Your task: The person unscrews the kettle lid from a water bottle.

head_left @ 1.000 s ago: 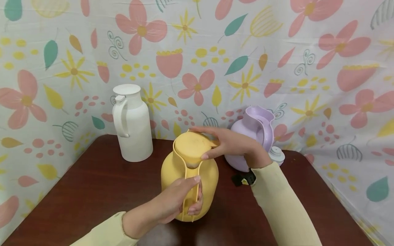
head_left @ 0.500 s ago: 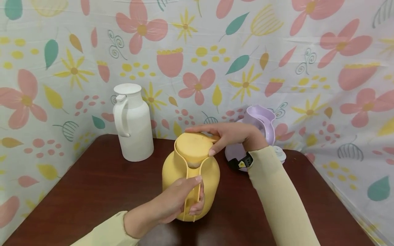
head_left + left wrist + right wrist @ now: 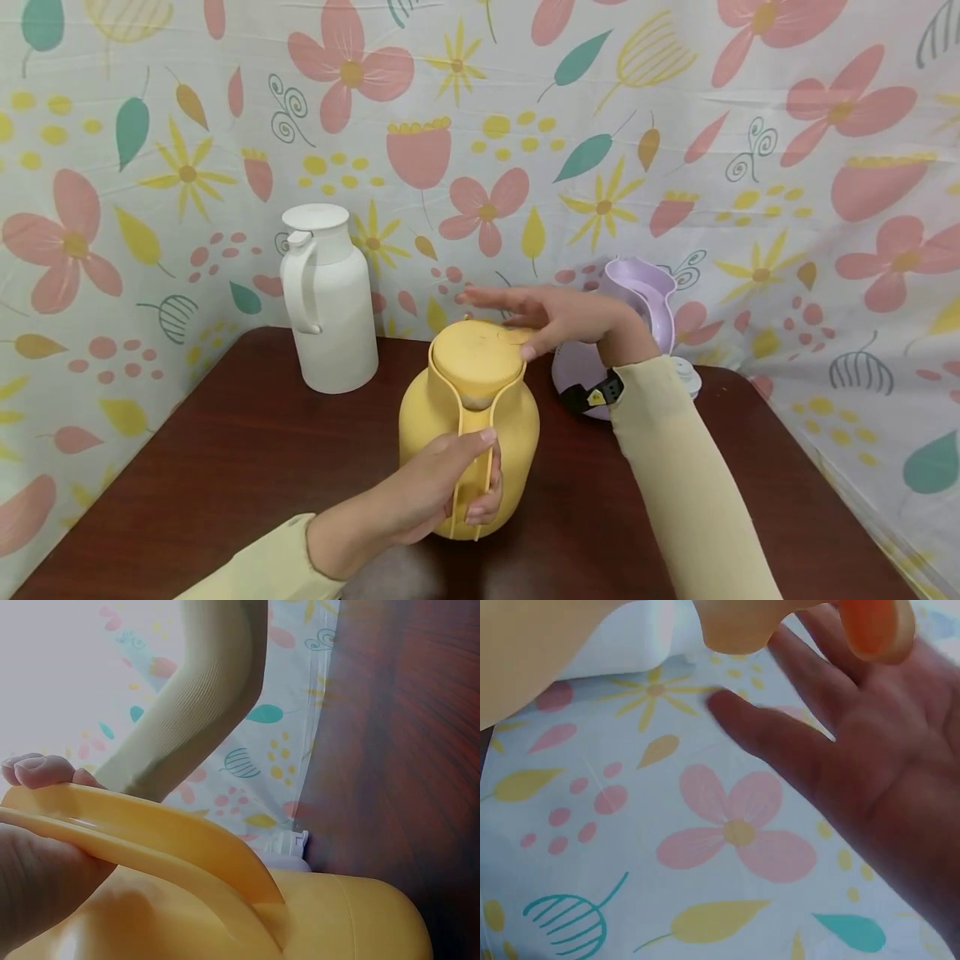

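A yellow thermos jug (image 3: 517, 442) stands upright on the table at the middle of the head view, its round lid (image 3: 477, 357) seated in the neck. My left hand (image 3: 427, 487) grips the jug's handle (image 3: 172, 840), thumb along the top and fingers wrapped round the far side. My right hand (image 3: 555, 318) hovers at the lid's right edge with its fingers stretched out, the thumb tip right by the rim. In the right wrist view the right hand (image 3: 870, 750) shows a spread thumb and straight fingers beside the yellow spout.
On the dark red table (image 3: 285, 467), a white thermos jug (image 3: 335, 308) stands at the back left. A lilac jug (image 3: 652, 292) is at the back right, partly behind my right wrist, with a white stopper (image 3: 686, 377) beside it. A flowered cloth (image 3: 480, 100) hangs behind.
My right hand's fingers have lifted off the lid and straightened, the hand rising slightly. My left hand keeps its grip on the handle, and the jug stays in place.
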The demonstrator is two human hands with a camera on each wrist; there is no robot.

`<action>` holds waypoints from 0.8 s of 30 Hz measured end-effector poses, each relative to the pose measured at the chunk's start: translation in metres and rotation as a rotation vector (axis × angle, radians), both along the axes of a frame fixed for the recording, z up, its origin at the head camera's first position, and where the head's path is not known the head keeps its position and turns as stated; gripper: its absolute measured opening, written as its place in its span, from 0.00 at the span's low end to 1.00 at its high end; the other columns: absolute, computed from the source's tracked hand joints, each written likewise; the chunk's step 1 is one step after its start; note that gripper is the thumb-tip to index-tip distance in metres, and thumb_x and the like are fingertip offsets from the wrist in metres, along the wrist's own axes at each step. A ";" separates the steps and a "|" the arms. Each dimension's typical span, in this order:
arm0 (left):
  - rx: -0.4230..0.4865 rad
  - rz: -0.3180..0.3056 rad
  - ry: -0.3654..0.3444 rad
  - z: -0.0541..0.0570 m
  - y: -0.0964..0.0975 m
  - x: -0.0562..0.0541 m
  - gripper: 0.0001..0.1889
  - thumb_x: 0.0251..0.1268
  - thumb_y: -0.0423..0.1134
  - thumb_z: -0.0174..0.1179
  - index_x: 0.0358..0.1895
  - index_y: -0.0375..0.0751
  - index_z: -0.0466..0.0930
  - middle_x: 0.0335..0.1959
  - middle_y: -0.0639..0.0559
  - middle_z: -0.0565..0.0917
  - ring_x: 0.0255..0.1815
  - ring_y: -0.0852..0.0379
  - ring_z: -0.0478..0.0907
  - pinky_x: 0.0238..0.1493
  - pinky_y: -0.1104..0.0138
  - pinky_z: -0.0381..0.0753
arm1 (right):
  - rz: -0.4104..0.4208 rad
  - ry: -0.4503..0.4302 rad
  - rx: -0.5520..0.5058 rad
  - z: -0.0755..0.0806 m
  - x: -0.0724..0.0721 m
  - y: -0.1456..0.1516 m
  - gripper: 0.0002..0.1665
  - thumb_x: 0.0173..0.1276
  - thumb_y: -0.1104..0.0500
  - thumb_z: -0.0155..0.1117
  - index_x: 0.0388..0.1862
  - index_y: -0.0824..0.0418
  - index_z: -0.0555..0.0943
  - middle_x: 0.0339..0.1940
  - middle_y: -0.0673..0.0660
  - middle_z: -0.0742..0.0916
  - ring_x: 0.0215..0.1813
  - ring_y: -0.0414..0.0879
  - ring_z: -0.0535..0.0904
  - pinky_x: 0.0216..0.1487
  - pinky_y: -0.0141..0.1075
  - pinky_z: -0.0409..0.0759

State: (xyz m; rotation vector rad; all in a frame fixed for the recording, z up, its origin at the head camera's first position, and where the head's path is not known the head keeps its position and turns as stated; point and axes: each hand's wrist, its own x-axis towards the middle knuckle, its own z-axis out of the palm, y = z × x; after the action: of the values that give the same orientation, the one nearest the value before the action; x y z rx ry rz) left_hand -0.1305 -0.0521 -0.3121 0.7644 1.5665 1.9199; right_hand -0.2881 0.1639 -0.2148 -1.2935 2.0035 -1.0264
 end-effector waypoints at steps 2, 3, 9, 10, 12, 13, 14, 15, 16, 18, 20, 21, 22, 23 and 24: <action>0.002 0.002 -0.003 0.000 0.000 0.000 0.21 0.83 0.49 0.36 0.30 0.41 0.66 0.16 0.59 0.68 0.20 0.65 0.66 0.30 0.73 0.70 | -0.171 0.093 -0.096 -0.006 0.010 0.003 0.54 0.70 0.44 0.68 0.83 0.64 0.53 0.85 0.66 0.59 0.86 0.59 0.53 0.81 0.59 0.59; 0.002 0.002 -0.006 0.000 0.000 0.000 0.21 0.83 0.49 0.36 0.30 0.41 0.66 0.16 0.59 0.68 0.20 0.65 0.66 0.30 0.73 0.70 | -0.278 0.133 -0.140 -0.010 0.019 0.004 0.50 0.72 0.45 0.66 0.83 0.62 0.55 0.84 0.65 0.61 0.85 0.61 0.55 0.81 0.61 0.59; -0.003 0.003 -0.026 0.000 0.000 0.001 0.21 0.83 0.49 0.36 0.29 0.42 0.66 0.15 0.60 0.69 0.19 0.65 0.67 0.30 0.73 0.71 | -0.871 0.397 -0.317 -0.043 0.089 -0.006 0.36 0.70 0.58 0.69 0.74 0.60 0.71 0.76 0.63 0.74 0.75 0.60 0.72 0.72 0.61 0.72; -0.003 0.003 -0.026 0.001 0.000 0.001 0.21 0.82 0.49 0.36 0.29 0.42 0.66 0.15 0.60 0.69 0.19 0.65 0.67 0.30 0.73 0.71 | -0.923 0.442 -0.334 -0.048 0.099 -0.008 0.34 0.68 0.59 0.70 0.72 0.60 0.73 0.73 0.63 0.77 0.74 0.59 0.73 0.72 0.61 0.73; -0.005 0.004 -0.019 0.001 0.000 0.001 0.21 0.82 0.49 0.36 0.29 0.42 0.66 0.15 0.60 0.69 0.19 0.65 0.67 0.30 0.73 0.71 | -0.980 0.507 -0.357 -0.056 0.116 -0.013 0.33 0.65 0.60 0.73 0.69 0.60 0.77 0.67 0.61 0.82 0.69 0.55 0.76 0.68 0.58 0.75; -0.005 0.004 -0.015 0.001 0.000 0.001 0.21 0.82 0.49 0.37 0.29 0.42 0.66 0.15 0.60 0.69 0.19 0.65 0.67 0.30 0.73 0.71 | -0.991 0.536 -0.363 -0.059 0.121 -0.016 0.33 0.63 0.61 0.75 0.68 0.60 0.78 0.65 0.60 0.84 0.66 0.54 0.77 0.67 0.54 0.77; -0.005 0.006 -0.012 0.001 0.000 0.001 0.21 0.82 0.50 0.37 0.29 0.42 0.66 0.15 0.60 0.69 0.19 0.65 0.67 0.30 0.73 0.71 | -0.992 0.561 -0.369 -0.061 0.125 -0.018 0.33 0.62 0.61 0.76 0.67 0.61 0.79 0.64 0.60 0.85 0.65 0.54 0.78 0.67 0.54 0.77; -0.003 0.006 -0.008 0.001 -0.001 0.001 0.21 0.82 0.50 0.37 0.29 0.42 0.66 0.15 0.60 0.69 0.19 0.65 0.67 0.30 0.73 0.71 | -0.989 0.585 -0.372 -0.062 0.127 -0.021 0.33 0.60 0.61 0.77 0.66 0.61 0.80 0.62 0.60 0.86 0.64 0.54 0.79 0.67 0.54 0.77; -0.002 0.007 -0.004 0.001 -0.001 0.000 0.21 0.82 0.50 0.37 0.29 0.42 0.66 0.15 0.60 0.69 0.19 0.65 0.67 0.30 0.73 0.71 | -0.985 0.603 -0.364 -0.063 0.128 -0.023 0.34 0.60 0.61 0.78 0.65 0.62 0.80 0.62 0.61 0.86 0.64 0.55 0.80 0.67 0.54 0.77; -0.001 0.005 -0.005 0.001 -0.001 0.000 0.21 0.82 0.50 0.37 0.29 0.42 0.66 0.15 0.60 0.69 0.19 0.65 0.66 0.30 0.73 0.71 | -0.980 0.624 -0.330 -0.063 0.127 -0.027 0.35 0.59 0.60 0.78 0.65 0.64 0.80 0.63 0.62 0.86 0.66 0.57 0.80 0.70 0.53 0.76; 0.001 0.002 -0.010 0.001 -0.001 0.000 0.21 0.83 0.50 0.37 0.30 0.42 0.66 0.15 0.60 0.69 0.18 0.65 0.66 0.30 0.73 0.71 | -0.965 0.617 -0.298 -0.061 0.124 -0.030 0.35 0.60 0.58 0.78 0.66 0.64 0.80 0.64 0.63 0.85 0.69 0.60 0.79 0.72 0.58 0.73; 0.001 0.001 -0.011 0.001 -0.001 0.000 0.21 0.83 0.50 0.37 0.30 0.42 0.66 0.15 0.60 0.69 0.18 0.65 0.66 0.30 0.73 0.71 | -0.961 0.610 -0.274 -0.061 0.122 -0.031 0.35 0.60 0.57 0.77 0.66 0.64 0.79 0.65 0.63 0.85 0.70 0.60 0.78 0.72 0.58 0.73; 0.001 -0.002 -0.014 0.001 -0.001 0.001 0.21 0.83 0.50 0.36 0.30 0.42 0.67 0.15 0.60 0.69 0.18 0.65 0.66 0.30 0.73 0.71 | -0.961 0.594 -0.247 -0.060 0.121 -0.032 0.36 0.61 0.55 0.77 0.68 0.63 0.79 0.67 0.62 0.84 0.72 0.60 0.77 0.73 0.58 0.72; 0.001 -0.004 -0.017 0.001 0.000 0.001 0.21 0.83 0.50 0.36 0.30 0.42 0.67 0.15 0.60 0.69 0.18 0.65 0.66 0.30 0.73 0.71 | -0.962 0.572 -0.225 -0.059 0.120 -0.032 0.37 0.61 0.54 0.77 0.68 0.62 0.78 0.68 0.62 0.83 0.73 0.60 0.76 0.74 0.58 0.72; 0.002 -0.006 -0.017 0.001 0.000 0.001 0.21 0.83 0.50 0.36 0.30 0.42 0.67 0.15 0.60 0.69 0.18 0.66 0.66 0.30 0.73 0.71 | -0.960 0.549 -0.214 -0.058 0.119 -0.033 0.38 0.61 0.53 0.77 0.69 0.61 0.78 0.69 0.61 0.83 0.74 0.59 0.75 0.75 0.58 0.71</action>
State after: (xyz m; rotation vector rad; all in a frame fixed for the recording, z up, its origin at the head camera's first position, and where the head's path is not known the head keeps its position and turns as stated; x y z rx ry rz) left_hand -0.1296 -0.0523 -0.3116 0.7507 1.5500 1.9192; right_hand -0.1695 0.1314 -0.2726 -0.6940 3.1466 -1.4147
